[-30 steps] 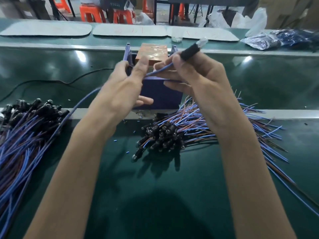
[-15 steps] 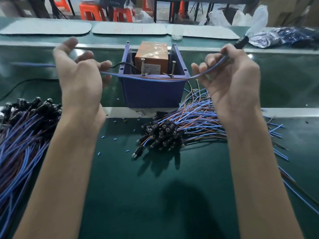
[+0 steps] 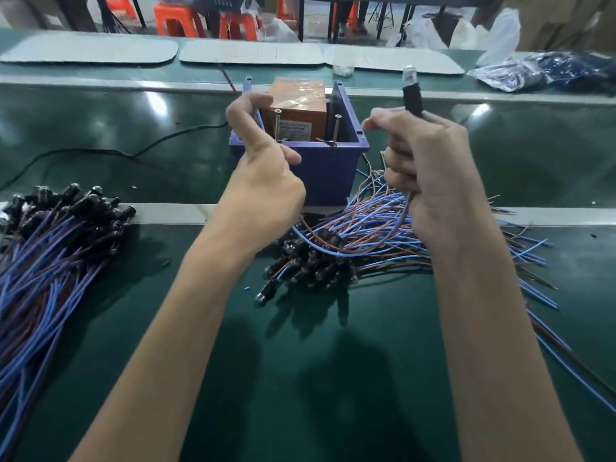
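Starting at the left: the left pile (image 3: 60,235) of leads is lying on the table (image 3: 333,378), plugs bunched at the far end, wires fanning toward the near edge.

Next over, the left hand (image 3: 263,168) is hovering right in front of the box (image 3: 330,171), by its left wall, fingers curled in and the thumb sticking out to the right. Honestly can't tell if it's pinching anything. The wire's far end is disappearing behind that wrist, so it might be, might not. Inside the box, two screws (image 3: 277,125) are standing upright in front of an orange block (image 3: 296,95).

Then the right hand (image 3: 430,175) is doing the real holding. It's wrapping its fist round one lead, with the black plug (image 3: 412,95) poking straight up out of the top. The lead's blue wire (image 3: 405,211) is hanging out the bottom, looping down over the middle pile (image 3: 313,265) and sweeping back left under the left hand. So the lead is sitting up off the table, just right of the box, not touching it.

My read: this is the one-lead-at-the-box step, and the wire isn't lying across the screws right now. The next move is probably going to need the left hand getting a firm pinch on the free end and pulling out the slack. Then it's lining the wire up with the screws without snagging the loop on the pile below.
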`<state>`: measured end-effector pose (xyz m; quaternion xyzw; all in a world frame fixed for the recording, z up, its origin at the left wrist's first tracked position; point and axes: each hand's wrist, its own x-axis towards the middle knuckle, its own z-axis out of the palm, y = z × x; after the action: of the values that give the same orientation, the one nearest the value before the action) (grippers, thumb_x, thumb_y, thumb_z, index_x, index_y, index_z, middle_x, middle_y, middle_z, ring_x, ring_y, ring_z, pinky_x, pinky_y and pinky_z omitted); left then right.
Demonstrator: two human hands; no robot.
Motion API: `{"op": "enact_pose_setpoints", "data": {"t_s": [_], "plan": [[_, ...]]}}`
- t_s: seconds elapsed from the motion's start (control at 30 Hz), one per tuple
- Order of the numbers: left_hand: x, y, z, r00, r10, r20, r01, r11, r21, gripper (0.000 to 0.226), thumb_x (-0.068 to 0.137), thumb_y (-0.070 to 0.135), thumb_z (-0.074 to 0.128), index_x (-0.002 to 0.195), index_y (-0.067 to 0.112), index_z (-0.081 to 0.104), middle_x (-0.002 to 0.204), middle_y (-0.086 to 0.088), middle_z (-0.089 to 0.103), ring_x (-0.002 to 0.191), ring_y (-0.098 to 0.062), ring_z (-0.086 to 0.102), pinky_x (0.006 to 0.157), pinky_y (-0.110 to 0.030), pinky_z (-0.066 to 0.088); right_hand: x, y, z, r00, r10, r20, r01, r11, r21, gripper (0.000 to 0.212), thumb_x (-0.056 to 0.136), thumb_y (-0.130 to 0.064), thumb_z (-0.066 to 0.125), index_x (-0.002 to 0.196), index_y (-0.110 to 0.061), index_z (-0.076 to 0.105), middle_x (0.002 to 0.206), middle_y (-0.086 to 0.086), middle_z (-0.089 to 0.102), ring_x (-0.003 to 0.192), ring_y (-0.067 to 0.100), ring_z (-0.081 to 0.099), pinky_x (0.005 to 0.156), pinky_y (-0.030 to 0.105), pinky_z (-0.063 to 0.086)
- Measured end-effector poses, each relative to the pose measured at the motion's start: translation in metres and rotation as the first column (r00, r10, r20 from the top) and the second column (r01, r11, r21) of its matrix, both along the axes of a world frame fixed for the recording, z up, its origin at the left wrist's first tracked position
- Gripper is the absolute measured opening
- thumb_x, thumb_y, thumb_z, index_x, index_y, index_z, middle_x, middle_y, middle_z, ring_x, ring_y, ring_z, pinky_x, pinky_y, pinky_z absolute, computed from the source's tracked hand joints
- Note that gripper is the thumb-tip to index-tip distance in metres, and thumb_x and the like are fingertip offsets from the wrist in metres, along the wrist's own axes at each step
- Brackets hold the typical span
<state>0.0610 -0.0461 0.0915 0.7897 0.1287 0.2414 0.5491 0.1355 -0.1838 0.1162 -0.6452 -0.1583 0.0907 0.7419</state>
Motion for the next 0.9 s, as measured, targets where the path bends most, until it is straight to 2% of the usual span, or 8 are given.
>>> {"op": "enact_pose_setpoints", "data": {"t_s": [0.1, 0.17, 0.27, 0.4, 0.5, 0.67, 0.77, 0.9], "plan": [[0.001, 0.001, -0.003, 0.999, 0.041, 0.031, -0.043, 0.997, 0.065, 0.081, 0.075, 0.003, 0.032, 0.14, 0.039, -0.001, 0.081, 0.003, 0.054, 0.059, -0.01, 0.05, 0.057, -0.03, 0.044, -0.004, 0.005, -0.002, 0.996, 0.081, 0.027, -0.078, 0.992, -0.096, 0.027, 0.091, -0.018, 0.061, 0.066, -0.009, 0.068, 0.042, -0.01, 0.022, 0.039, 0.008, 0.016, 0.036, 0.017, 0.017], [0.001, 0.003, -0.003, 0.998, 0.054, 0.025, -0.056, 0.995, 0.08, 0.084, 0.087, -0.001, 0.034, 0.148, 0.028, -0.015, 0.077, 0.005, 0.059, 0.052, -0.008, 0.05, 0.054, -0.028, 0.046, -0.007, 0.01, -0.004, 0.992, 0.121, 0.019, -0.119, 0.989, -0.09, 0.034, 0.095, -0.022, 0.056, 0.066, -0.009, 0.069, 0.04, -0.01, 0.021, 0.039, 0.008, 0.015, 0.036, 0.016, 0.017], [0.002, 0.006, 0.001, 1.0, -0.01, 0.009, 0.009, 0.999, 0.036, 0.058, 0.1, 0.002, 0.033, 0.152, 0.021, 0.012, 0.068, 0.008, 0.063, 0.035, -0.004, 0.043, 0.043, -0.02, 0.042, -0.008, 0.018, -0.009, 0.992, 0.128, -0.009, -0.128, 0.99, -0.056, 0.038, 0.1, -0.029, 0.049, 0.079, -0.007, 0.072, 0.044, -0.01, 0.026, 0.037, 0.003, 0.019, 0.035, 0.015, 0.018], [-0.001, 0.003, 0.008, 0.999, -0.031, 0.04, 0.029, 0.999, 0.033, 0.032, 0.105, 0.011, 0.031, 0.128, 0.023, 0.05, 0.063, 0.007, 0.065, 0.035, -0.004, 0.04, 0.042, -0.018, 0.039, -0.005, 0.021, -0.012, 0.995, 0.088, -0.052, -0.089, 0.996, -0.02, 0.035, 0.099, -0.034, 0.049, 0.091, -0.009, 0.072, 0.06, -0.005, 0.037, 0.036, 0.001, 0.026, 0.035, 0.013, 0.021], [-0.002, 0.001, 0.009, 0.999, -0.054, 0.001, 0.054, 0.998, -0.014, 0.026, 0.105, 0.015, 0.036, 0.103, 0.027, 0.059, 0.059, 0.007, 0.064, 0.036, -0.005, 0.043, 0.043, -0.018, 0.039, -0.004, 0.02, -0.013, 0.997, 0.065, -0.045, -0.067, 0.997, -0.033, 0.03, 0.098, -0.033, 0.052, 0.094, -0.011, 0.073, 0.066, -0.004, 0.04, 0.039, 0.001, 0.028, 0.036, 0.014, 0.022], [-0.003, -0.001, 0.006, 0.976, -0.202, -0.078, 0.206, 0.977, 0.054, 0.023, 0.102, 0.015, 0.046, 0.093, 0.022, 0.066, 0.058, 0.006, 0.065, 0.04, -0.007, 0.053, 0.043, -0.014, 0.039, -0.004, 0.017, -0.014, 0.998, 0.068, 0.002, -0.067, 0.994, -0.088, 0.037, 0.095, -0.027, 0.059, 0.105, 0.008, 0.066, 0.056, -0.006, 0.036, 0.037, 0.002, 0.026, 0.036, 0.013, 0.021], [-0.003, -0.003, 0.004, 0.968, -0.226, -0.11, 0.232, 0.971, 0.049, 0.023, 0.101, 0.017, 0.046, 0.094, 0.015, 0.068, 0.056, 0.006, 0.065, 0.041, -0.009, 0.057, 0.045, -0.015, 0.042, -0.008, 0.017, -0.013, 0.992, 0.124, 0.013, -0.123, 0.99, -0.064, 0.022, 0.095, -0.019, 0.058, 0.097, 0.0, 0.069, 0.039, -0.015, 0.044, 0.029, 0.0, 0.038, 0.033, 0.009, 0.03], [-0.001, 0.0, 0.005, 0.99, -0.122, -0.073, 0.117, 0.991, -0.067, 0.027, 0.103, 0.02, 0.042, 0.093, 0.015, 0.066, 0.063, 0.004, 0.069, 0.052, -0.012, 0.065, 0.051, -0.021, 0.051, -0.004, 0.02, -0.014, 0.998, 0.047, 0.045, -0.04, 0.988, -0.151, 0.028, 0.095, -0.025, 0.059, 0.069, -0.019, 0.068, 0.053, -0.016, 0.05, 0.041, 0.0, 0.037, 0.038, 0.009, 0.026]]}}
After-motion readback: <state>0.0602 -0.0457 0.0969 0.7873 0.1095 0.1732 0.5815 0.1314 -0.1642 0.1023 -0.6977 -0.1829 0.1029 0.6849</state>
